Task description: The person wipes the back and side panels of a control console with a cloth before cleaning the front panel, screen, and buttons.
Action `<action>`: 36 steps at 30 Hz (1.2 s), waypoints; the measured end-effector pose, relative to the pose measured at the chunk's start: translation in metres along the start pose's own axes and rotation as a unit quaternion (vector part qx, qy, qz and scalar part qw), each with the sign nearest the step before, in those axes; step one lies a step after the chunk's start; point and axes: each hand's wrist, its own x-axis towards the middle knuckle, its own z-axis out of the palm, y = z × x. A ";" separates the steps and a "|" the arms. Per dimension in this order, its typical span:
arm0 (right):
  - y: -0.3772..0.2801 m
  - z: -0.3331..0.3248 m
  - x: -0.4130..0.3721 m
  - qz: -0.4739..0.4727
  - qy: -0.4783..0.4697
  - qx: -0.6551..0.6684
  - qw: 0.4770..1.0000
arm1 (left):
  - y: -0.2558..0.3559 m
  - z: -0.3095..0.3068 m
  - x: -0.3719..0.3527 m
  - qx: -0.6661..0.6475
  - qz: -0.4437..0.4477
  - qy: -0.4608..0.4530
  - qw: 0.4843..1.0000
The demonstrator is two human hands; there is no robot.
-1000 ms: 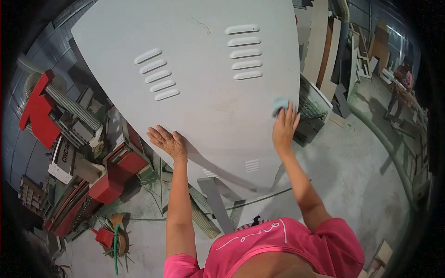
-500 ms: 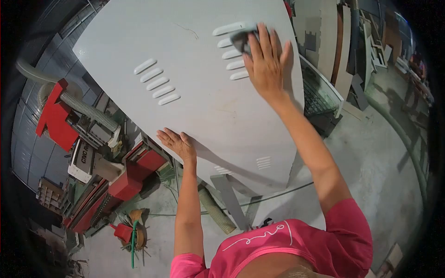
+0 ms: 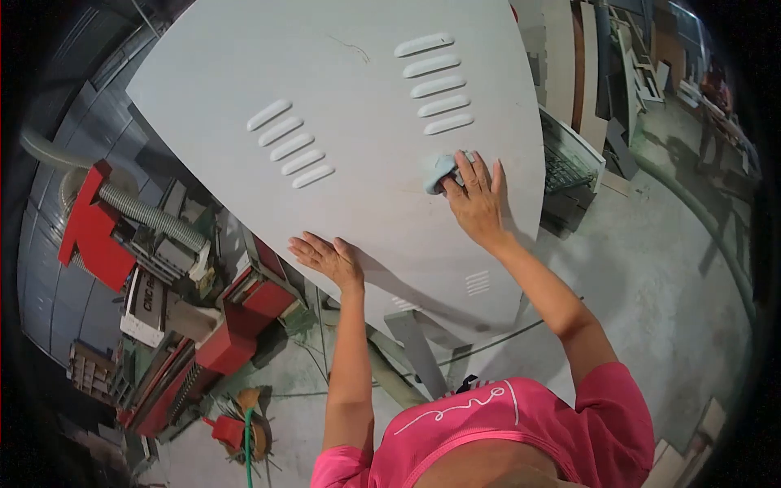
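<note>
- The grey metal panel (image 3: 358,211) fills most of the view. It lies tilted on a stand, and it has two groups of long slots (image 3: 290,144).
- The concrete floor (image 3: 643,268) is to the right and below, with boards leaning far behind.
- A red machine (image 3: 236,321) stands near the left edge of the panel.
- A grey box with a grid (image 3: 561,167) stands just beside the right edge of the panel. We cannot tell what is inside, and we see no other container.
- The right hand (image 3: 478,203) rests on the panel, below the upper slots. Its fingers grasp a cloth and press it down.
- The left hand (image 3: 325,256) lies flat at the near edge, fingers released, grasping nothing.
- The cloth (image 3: 438,168) is pale blue and touches the panel.
- We judge that the step in hand is wiping. A further stroke calls for steady pressure, while the left hand braces the panel.
</note>
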 end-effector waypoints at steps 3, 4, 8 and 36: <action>-0.009 0.005 0.027 0.003 0.016 -0.014 1.000 | -0.002 -0.007 -0.003 -0.014 0.011 -0.028 0.999; -0.010 0.006 0.049 0.012 0.034 -0.030 0.999 | -0.004 -0.009 -0.005 -0.022 0.015 -0.028 0.999; -0.022 0.004 0.133 0.033 0.102 -0.033 0.994 | -0.029 -0.013 -0.014 -0.042 0.063 -0.066 0.995; -0.073 0.017 0.224 -0.005 0.162 -0.096 0.982 | -0.058 0.002 -0.030 -0.053 0.142 -0.025 0.988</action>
